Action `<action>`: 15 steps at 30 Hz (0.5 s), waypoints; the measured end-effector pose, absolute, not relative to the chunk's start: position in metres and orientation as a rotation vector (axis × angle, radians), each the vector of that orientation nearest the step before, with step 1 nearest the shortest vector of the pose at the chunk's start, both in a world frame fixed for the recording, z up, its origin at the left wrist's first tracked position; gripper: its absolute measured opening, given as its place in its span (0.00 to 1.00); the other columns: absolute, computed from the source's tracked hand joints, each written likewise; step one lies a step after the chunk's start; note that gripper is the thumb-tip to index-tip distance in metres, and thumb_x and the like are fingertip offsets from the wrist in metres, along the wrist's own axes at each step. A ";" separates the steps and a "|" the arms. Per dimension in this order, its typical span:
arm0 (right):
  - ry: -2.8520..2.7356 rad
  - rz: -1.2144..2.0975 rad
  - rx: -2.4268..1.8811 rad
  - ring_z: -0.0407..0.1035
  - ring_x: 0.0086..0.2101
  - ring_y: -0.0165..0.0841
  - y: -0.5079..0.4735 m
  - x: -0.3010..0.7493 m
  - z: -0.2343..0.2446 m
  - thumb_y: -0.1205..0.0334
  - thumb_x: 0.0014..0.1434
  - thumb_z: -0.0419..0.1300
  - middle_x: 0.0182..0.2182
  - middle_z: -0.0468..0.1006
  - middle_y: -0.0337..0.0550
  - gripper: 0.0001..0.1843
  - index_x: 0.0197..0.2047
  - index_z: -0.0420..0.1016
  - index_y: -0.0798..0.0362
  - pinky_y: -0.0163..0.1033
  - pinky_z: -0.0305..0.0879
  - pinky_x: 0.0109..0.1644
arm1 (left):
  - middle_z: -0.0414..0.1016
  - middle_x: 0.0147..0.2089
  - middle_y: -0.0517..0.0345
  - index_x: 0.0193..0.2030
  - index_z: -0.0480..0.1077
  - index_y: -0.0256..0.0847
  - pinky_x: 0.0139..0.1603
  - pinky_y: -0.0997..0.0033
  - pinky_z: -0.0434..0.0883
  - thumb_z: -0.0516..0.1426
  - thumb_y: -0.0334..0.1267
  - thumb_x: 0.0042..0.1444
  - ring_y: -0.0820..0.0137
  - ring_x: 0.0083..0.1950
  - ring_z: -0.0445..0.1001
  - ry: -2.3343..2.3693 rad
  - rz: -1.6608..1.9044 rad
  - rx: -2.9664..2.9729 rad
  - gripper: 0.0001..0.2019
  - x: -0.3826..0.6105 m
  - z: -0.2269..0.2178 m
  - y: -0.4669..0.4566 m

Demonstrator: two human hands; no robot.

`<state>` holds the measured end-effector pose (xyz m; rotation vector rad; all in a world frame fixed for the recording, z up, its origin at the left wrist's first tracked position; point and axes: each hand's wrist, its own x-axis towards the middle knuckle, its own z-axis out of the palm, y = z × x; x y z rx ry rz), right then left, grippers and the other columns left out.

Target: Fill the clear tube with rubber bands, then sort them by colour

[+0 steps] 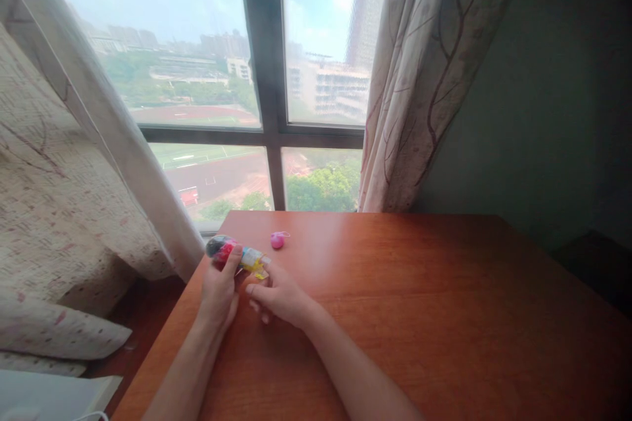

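Note:
My left hand is closed around a colourful, shiny object, its thumb lying along the top. Dark grey and red show at the object's far left end, light blue and yellow at its right end. It looks like clear plastic with coloured contents, but its kind is unclear. Close to the yellow end is my right hand, its index finger reaching to that end and its thumb held apart below. Whether that finger presses on the object is hard to tell. A small pink ball with a thin white loop lies on the table just beyond.
The brown wooden table stretches to the right and meets a window at the back. Patterned curtains hang on both sides. At the lower left, a white surface stands beyond the table's left edge.

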<state>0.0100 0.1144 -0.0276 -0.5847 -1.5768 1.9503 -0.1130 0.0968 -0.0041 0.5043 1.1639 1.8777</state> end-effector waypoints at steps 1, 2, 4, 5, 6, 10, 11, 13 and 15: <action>-1.407 2.106 -0.510 0.59 0.18 0.24 0.115 0.010 -0.027 0.60 0.56 0.59 0.22 0.65 0.28 0.25 0.56 0.63 0.49 0.28 0.57 0.19 | 0.74 0.31 0.66 0.35 0.70 0.38 0.25 0.84 0.72 0.73 0.43 0.37 0.77 0.28 0.72 1.176 1.887 0.510 0.21 -0.113 -0.004 0.097; -1.254 2.218 -0.451 0.59 0.18 0.23 0.115 0.011 -0.027 0.59 0.54 0.62 0.23 0.65 0.28 0.25 0.55 0.64 0.50 0.27 0.55 0.18 | 0.74 0.31 0.66 0.34 0.70 0.38 0.25 0.84 0.72 0.73 0.44 0.37 0.77 0.29 0.72 1.185 1.893 0.515 0.22 -0.114 -0.004 0.097; -1.038 2.346 -0.382 0.57 0.18 0.21 0.117 0.012 -0.027 0.59 0.52 0.65 0.22 0.64 0.28 0.26 0.53 0.66 0.51 0.24 0.49 0.16 | 0.73 0.31 0.66 0.34 0.70 0.38 0.25 0.85 0.72 0.73 0.44 0.36 0.77 0.30 0.72 1.198 1.901 0.518 0.22 -0.115 -0.004 0.097; -0.981 2.383 -0.367 0.56 0.17 0.21 0.118 0.013 -0.028 0.58 0.51 0.66 0.21 0.65 0.28 0.26 0.53 0.66 0.51 0.24 0.46 0.16 | 0.73 0.31 0.66 0.35 0.70 0.38 0.26 0.85 0.72 0.73 0.45 0.36 0.77 0.30 0.72 1.203 1.905 0.518 0.23 -0.116 -0.004 0.097; -0.948 2.403 -0.370 0.55 0.16 0.20 0.119 0.013 -0.029 0.57 0.51 0.66 0.20 0.66 0.28 0.25 0.52 0.67 0.52 0.24 0.42 0.15 | 0.73 0.31 0.66 0.35 0.70 0.38 0.26 0.84 0.72 0.73 0.45 0.36 0.78 0.30 0.72 1.207 1.908 0.517 0.23 -0.116 -0.004 0.097; -0.968 2.287 -0.492 0.59 0.14 0.20 0.122 0.009 -0.033 0.51 0.51 0.66 0.20 0.71 0.31 0.23 0.45 0.68 0.54 0.26 0.39 0.14 | 0.73 0.32 0.65 0.35 0.71 0.38 0.26 0.83 0.71 0.73 0.45 0.35 0.76 0.31 0.72 1.225 1.901 0.515 0.24 -0.118 -0.004 0.097; -1.010 2.223 -0.534 0.61 0.14 0.21 0.122 0.007 -0.034 0.49 0.51 0.66 0.20 0.72 0.32 0.23 0.44 0.68 0.54 0.26 0.41 0.14 | 0.73 0.33 0.65 0.35 0.71 0.38 0.26 0.83 0.71 0.73 0.45 0.35 0.76 0.31 0.72 1.232 1.900 0.513 0.23 -0.118 -0.004 0.097; -1.109 2.089 -0.615 0.64 0.15 0.22 0.123 0.004 -0.035 0.45 0.50 0.66 0.21 0.75 0.34 0.25 0.43 0.69 0.55 0.26 0.45 0.14 | 0.73 0.32 0.65 0.35 0.70 0.38 0.26 0.83 0.71 0.73 0.45 0.35 0.76 0.31 0.72 1.248 1.906 0.509 0.23 -0.118 -0.004 0.097; -1.182 1.966 -0.699 0.65 0.15 0.23 0.123 0.001 -0.037 0.43 0.49 0.66 0.21 0.75 0.35 0.27 0.42 0.70 0.56 0.26 0.50 0.15 | 0.73 0.32 0.65 0.35 0.70 0.38 0.26 0.82 0.70 0.73 0.45 0.35 0.76 0.31 0.72 1.264 1.918 0.509 0.23 -0.119 -0.005 0.098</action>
